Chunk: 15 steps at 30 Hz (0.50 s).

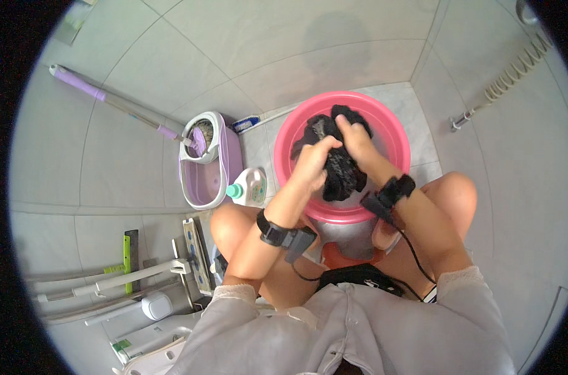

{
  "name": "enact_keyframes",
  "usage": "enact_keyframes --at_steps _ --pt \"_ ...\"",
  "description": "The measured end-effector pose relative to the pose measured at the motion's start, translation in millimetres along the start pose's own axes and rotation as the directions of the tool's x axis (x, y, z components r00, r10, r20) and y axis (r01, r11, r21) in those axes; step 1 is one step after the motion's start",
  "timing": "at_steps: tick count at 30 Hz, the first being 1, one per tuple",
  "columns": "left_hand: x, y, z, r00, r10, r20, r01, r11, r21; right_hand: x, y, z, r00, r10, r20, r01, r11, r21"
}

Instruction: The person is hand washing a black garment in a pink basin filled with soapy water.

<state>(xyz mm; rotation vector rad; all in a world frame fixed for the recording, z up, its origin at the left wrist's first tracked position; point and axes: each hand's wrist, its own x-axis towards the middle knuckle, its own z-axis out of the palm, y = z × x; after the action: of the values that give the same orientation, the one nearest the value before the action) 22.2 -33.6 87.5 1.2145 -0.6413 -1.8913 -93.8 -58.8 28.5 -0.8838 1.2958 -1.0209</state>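
Observation:
A wet black cloth garment (340, 172) is bunched up over a round pink basin (393, 119), which stands on the floor between my knees. My left hand (315, 164) is closed on the near left part of the cloth, thumb pointing right. My right hand (357, 140) grips it a little farther off, thumb up along the fabric. The two hands are close together, with folds of cloth between and below them. Cloudy water shows in part at the basin's right side. What kind of garment it is, I cannot tell.
Left of the basin stand a white detergent bottle (254, 187) with a green cap and a purple mop bucket (231, 165) with its mop (112, 100). A blue brush (245, 123) lies behind. Squeegees and mops (134, 275) line the left wall; a coiled hose (515, 75) hangs at right.

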Motion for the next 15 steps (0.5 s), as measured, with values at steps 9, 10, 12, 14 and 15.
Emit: enact_keyframes --at_steps 9,10,12,14,15 --pt "12.3 47.6 -31.3 0.992 0.125 -0.031 -0.126 0.991 -0.05 -15.5 -46.2 -39.6 0.99 -0.122 0.066 0.102 0.965 0.243" --pt "7.4 52.9 -32.8 0.986 0.161 -0.037 -0.162 0.986 -0.038 -22.8 -56.6 -46.0 0.985 -0.124 0.121 0.08 0.946 0.315" --pt "-1.1 59.0 -32.3 0.97 0.237 -0.047 -0.238 0.971 -0.017 -33.6 -74.8 -54.5 0.97 -0.086 0.226 -0.02 0.904 0.426" --pt "4.0 59.4 -40.9 0.983 0.173 -0.06 -0.178 0.98 -0.084 -46.0 -83.1 -52.8 0.957 -0.151 0.246 0.049 0.924 0.379" --pt "6.1 60.4 -41.5 0.99 0.136 -0.041 -0.14 0.983 -0.123 -50.4 -85.7 -52.3 0.938 -0.218 0.267 0.122 0.934 0.336"
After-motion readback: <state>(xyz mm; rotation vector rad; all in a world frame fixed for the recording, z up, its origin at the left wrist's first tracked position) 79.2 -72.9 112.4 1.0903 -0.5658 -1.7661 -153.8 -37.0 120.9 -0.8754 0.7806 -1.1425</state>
